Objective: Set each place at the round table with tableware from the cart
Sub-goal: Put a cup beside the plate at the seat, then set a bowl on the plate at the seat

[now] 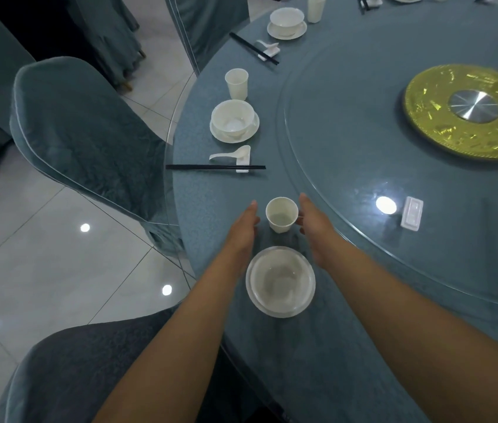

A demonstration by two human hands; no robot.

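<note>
Teal cloth covers the round bench (333, 346). Left hand (243, 233) reaches in flat, fingers straight, just beside an empty white cup (281, 214) (upright). Right hand (317, 230) flanks its other side, fingers relaxed, seemingly touching it. Nearer, an empty bowl (280, 280) sits on a plate (272, 312).

**Two hands beside a little white cup**

A small white cup (281, 214) stands upright on the round blue-grey table (348, 346). The left hand (243, 233) is just beside it, fingers straight. The right hand (317, 230) is at its other side, maybe touching. Nearer sits a white bowl on a white saucer (280, 282).
</note>
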